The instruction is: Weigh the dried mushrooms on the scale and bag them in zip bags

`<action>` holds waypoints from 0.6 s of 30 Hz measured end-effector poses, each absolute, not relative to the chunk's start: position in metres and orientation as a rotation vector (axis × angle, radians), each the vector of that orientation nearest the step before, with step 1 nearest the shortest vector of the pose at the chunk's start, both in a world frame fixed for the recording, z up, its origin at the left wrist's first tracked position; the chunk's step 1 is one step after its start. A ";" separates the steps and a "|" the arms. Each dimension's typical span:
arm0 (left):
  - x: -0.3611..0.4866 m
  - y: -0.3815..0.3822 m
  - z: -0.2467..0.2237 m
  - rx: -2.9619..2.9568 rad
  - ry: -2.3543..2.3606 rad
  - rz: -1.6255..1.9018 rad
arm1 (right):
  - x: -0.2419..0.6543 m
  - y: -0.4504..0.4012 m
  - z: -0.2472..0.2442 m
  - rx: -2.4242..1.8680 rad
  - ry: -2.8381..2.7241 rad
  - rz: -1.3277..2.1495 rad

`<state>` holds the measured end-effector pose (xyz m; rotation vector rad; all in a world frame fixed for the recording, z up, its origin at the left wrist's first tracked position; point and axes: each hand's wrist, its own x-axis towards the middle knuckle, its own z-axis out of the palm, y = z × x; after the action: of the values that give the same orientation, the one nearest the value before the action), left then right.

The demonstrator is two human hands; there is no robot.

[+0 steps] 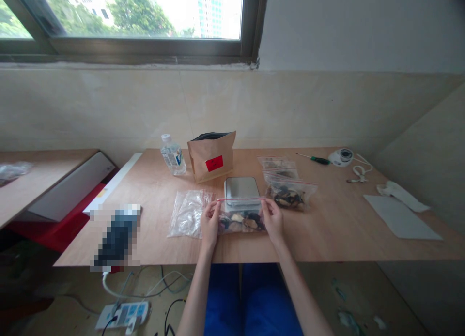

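Observation:
A clear zip bag (241,221) with brown, dark and pale dried pieces is held near the table's front edge, its red zip line facing up. My left hand (209,223) pinches the left end of the zip line. At the right end, my right hand (272,220) pinches the same bag. Just behind it sits a silver kitchen scale (241,187), partly covered by the bag's top. Empty clear bags (185,215) lie flat beside my left hand. To the right of the scale is another filled zip bag (290,196), with more zip bags (278,165) behind.
A brown paper pouch (212,157) stands open at the back beside a water bottle (174,156). On the right are a screwdriver (319,160), a white dome camera (340,157) with a cable, and a white sheet (401,217). A blurred-out phone (118,236) lies front left.

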<state>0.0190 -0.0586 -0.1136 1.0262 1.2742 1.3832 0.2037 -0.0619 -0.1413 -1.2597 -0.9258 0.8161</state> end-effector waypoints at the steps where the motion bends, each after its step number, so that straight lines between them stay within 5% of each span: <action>1: 0.019 -0.058 -0.115 1.038 1.267 1.378 | 0.204 -0.062 -0.141 -1.266 -0.918 0.802; 18: 0.013 -0.057 -0.123 1.101 1.243 1.402 | 0.206 -0.074 -0.143 -1.345 -0.914 0.655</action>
<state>0.0133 -0.0568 -0.1235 1.1008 1.2435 1.4018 0.2061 -0.0743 -0.1429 -1.3453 -0.9142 0.6554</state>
